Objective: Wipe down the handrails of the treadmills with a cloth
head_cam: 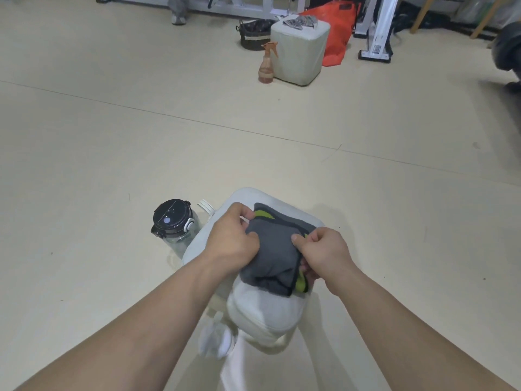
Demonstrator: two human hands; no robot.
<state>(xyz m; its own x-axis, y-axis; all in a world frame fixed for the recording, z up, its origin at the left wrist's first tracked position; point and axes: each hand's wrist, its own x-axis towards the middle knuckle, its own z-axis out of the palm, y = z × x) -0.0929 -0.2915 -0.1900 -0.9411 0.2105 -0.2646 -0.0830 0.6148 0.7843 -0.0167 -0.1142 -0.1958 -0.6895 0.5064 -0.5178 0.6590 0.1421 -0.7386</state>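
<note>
A grey cloth (272,258) with black edging and yellow-green patches lies bunched on a pale cushioned stool (282,206) low in the view. My left hand (234,235) pinches the cloth's left edge with thumb and curled fingers. At the cloth's right edge my right hand (321,253) grips it, thumb on top and fingers curled underneath. No treadmill handrail shows in the view.
A clear water bottle with a black lid (172,221) stands on the beige floor left of the stool. Farther off are an amber spray bottle (267,64), a second pale stool (300,49), a dark basket (255,33), an orange bag (337,29) and white equipment frames (376,32).
</note>
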